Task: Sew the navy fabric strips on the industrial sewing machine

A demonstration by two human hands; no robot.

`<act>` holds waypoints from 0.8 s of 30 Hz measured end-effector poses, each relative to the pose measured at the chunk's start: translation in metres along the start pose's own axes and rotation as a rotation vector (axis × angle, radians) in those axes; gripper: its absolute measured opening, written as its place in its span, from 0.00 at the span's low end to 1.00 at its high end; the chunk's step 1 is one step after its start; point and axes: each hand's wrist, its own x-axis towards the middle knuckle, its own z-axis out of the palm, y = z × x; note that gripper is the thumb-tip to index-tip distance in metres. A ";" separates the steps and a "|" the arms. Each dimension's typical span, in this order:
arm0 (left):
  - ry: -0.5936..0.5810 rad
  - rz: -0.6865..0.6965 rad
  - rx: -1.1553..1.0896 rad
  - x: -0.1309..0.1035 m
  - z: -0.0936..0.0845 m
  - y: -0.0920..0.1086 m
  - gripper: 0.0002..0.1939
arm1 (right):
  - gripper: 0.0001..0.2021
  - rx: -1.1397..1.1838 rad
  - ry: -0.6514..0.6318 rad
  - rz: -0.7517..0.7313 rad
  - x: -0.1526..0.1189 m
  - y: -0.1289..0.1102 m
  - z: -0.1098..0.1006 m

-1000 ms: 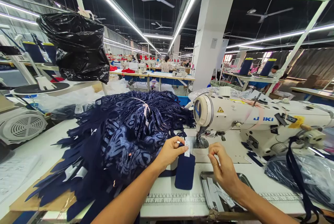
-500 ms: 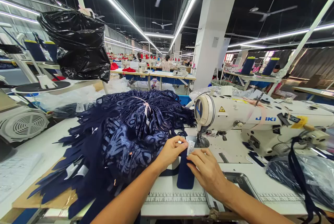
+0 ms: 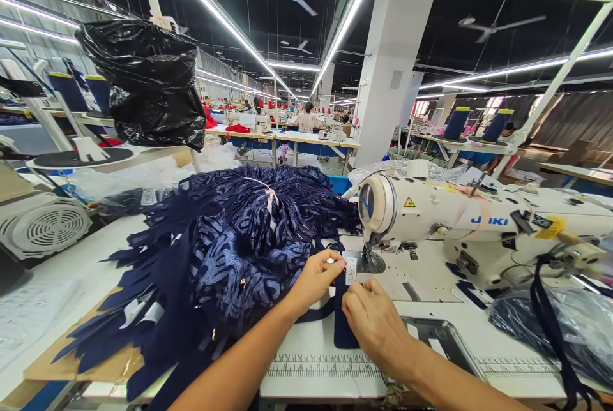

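Observation:
My left hand [image 3: 318,277] pinches the upper left edge of a navy fabric strip [image 3: 345,328], just left of the needle area. On the strip's upper part lies a small white printed label [image 3: 351,269]. My right hand [image 3: 371,315] is closed on the strip's right side, below the label; its fingertips hide part of the fabric. Right beside both hands stands a white sewing machine [image 3: 431,207], its needle and presser foot over the metal plate [image 3: 376,263]. To the left is a large tied bundle of navy lace garments [image 3: 249,239].
A ruler strip [image 3: 325,366] runs along the table's front edge. At the right are a dark metal tray [image 3: 447,334] and a plastic-wrapped bundle [image 3: 536,321]. A black plastic bag [image 3: 148,85] hangs at the left. A person [image 3: 306,119] sits far ahead.
The strip and label have shifted slightly right. My right hand's fingers have drawn closer together and lower beside the label. My left hand has barely moved.

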 end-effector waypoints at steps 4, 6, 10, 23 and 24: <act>0.020 -0.018 -0.032 0.000 -0.001 0.002 0.21 | 0.16 0.212 -0.087 -0.336 -0.009 -0.015 -0.014; 0.019 -0.017 -0.033 -0.001 0.000 0.002 0.21 | 0.17 0.257 -0.095 -0.378 -0.012 -0.018 -0.018; 0.022 -0.005 -0.043 -0.001 0.001 0.003 0.20 | 0.15 0.253 -0.072 -0.222 -0.013 -0.012 -0.020; 0.046 -0.024 -0.119 -0.002 0.000 0.005 0.19 | 0.08 0.487 -0.280 0.146 -0.014 -0.015 -0.023; 0.043 -0.027 -0.119 -0.001 0.000 0.005 0.19 | 0.09 0.562 -0.338 0.130 -0.011 -0.017 -0.027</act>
